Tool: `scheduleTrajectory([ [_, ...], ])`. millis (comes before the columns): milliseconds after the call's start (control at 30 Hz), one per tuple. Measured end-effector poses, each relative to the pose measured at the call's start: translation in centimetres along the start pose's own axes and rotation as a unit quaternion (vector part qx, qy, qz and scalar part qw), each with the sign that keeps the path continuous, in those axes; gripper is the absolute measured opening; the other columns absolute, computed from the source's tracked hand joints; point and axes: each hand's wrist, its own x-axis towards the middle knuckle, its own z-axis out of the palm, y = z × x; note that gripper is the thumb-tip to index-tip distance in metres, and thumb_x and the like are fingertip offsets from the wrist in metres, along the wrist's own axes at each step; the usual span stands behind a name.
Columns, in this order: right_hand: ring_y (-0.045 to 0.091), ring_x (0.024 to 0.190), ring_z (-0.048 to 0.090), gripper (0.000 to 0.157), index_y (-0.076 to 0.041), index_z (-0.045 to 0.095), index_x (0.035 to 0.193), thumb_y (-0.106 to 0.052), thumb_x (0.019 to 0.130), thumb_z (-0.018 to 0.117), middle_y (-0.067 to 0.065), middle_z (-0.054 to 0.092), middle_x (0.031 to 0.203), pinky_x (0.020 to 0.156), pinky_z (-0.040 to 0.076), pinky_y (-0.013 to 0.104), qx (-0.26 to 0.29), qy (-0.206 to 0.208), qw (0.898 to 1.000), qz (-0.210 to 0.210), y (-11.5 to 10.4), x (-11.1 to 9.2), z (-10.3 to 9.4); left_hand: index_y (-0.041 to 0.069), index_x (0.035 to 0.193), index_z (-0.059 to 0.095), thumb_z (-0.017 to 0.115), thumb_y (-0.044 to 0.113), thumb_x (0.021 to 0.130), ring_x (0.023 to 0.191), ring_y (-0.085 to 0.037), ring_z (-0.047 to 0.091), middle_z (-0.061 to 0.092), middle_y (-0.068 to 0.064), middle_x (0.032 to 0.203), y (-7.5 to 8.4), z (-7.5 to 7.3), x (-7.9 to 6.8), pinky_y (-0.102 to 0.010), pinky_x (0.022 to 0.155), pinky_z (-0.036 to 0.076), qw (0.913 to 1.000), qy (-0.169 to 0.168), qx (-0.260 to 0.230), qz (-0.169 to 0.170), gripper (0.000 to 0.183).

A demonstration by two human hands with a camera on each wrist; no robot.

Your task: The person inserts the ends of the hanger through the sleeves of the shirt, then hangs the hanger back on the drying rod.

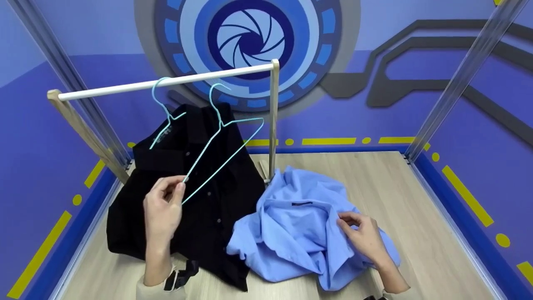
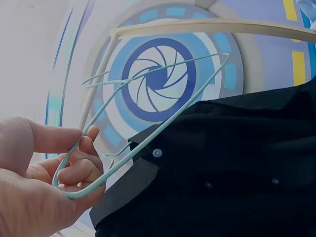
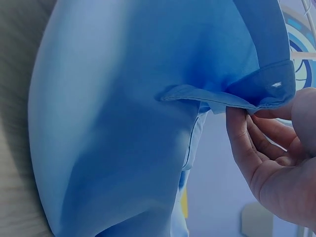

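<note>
My left hand (image 1: 164,204) pinches the lower corner of a light teal wire hanger (image 1: 219,125); in the left wrist view thumb and fingers close round the hanger's wire (image 2: 148,138). Its hook stands just below the rack's white rail, seemingly apart from it. With thumb and fingers my right hand (image 1: 364,235) grips the collar edge of a light blue shirt (image 1: 291,246), which lies crumpled on the table with its dark neck label showing. The right wrist view shows the pinched collar (image 3: 266,94) close up. A black buttoned shirt (image 1: 216,166) hangs behind the left hand on another teal hanger (image 1: 160,96).
A clothes rack with a white rail (image 1: 125,87) and wooden posts (image 1: 272,121) stands at the back left. Pale wood tabletop (image 1: 420,216) runs out to the right of the blue shirt. Blue printed walls (image 1: 416,121) and metal corner posts (image 1: 454,71) enclose the space.
</note>
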Motion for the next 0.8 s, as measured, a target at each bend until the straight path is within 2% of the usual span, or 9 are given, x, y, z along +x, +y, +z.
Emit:
scheduleTrajectory([
  [233, 0.014, 0.079, 0.068, 0.011, -0.006, 0.079, 0.104, -0.005, 0.094, 0.075, -0.003, 0.073, 0.088, 0.072, 0.052, 0.026, 0.006, -0.005, 1.0, 0.003, 0.1, -0.1, 0.0, -0.003, 0.102, 0.076, 0.068, -0.008, 0.095, 0.084, -0.009, 0.061, 0.07, -0.012, 0.097, -0.2, -1.4, -0.6, -0.014, 0.076, 0.048, 0.9991, -0.018, 0.037, -0.008, 0.012],
  [600, 0.014, 0.079, 0.068, 0.012, -0.007, 0.079, 0.104, -0.004, 0.093, 0.075, -0.002, 0.073, 0.089, 0.075, 0.051, 0.025, 0.008, -0.002, 1.0, 0.011, 0.2, 0.1, -0.2, 0.0, 0.101, 0.077, 0.069, -0.007, 0.094, 0.081, -0.009, 0.059, 0.069, -0.012, 0.094, 0.1, -2.9, -1.2, -0.013, 0.078, 0.048, 0.9955, -0.049, 0.077, 0.027, 0.013],
  [800, 0.014, 0.08, 0.069, 0.011, -0.008, 0.079, 0.103, -0.004, 0.094, 0.075, -0.002, 0.073, 0.088, 0.076, 0.052, 0.025, 0.013, -0.004, 1.0, 0.01, 0.3, 0.1, -0.3, 0.002, 0.099, 0.078, 0.07, -0.008, 0.093, 0.08, -0.009, 0.057, 0.068, -0.007, 0.091, 0.0, -3.7, -1.5, -0.011, 0.078, 0.046, 0.9937, -0.058, 0.094, 0.022, 0.014],
])
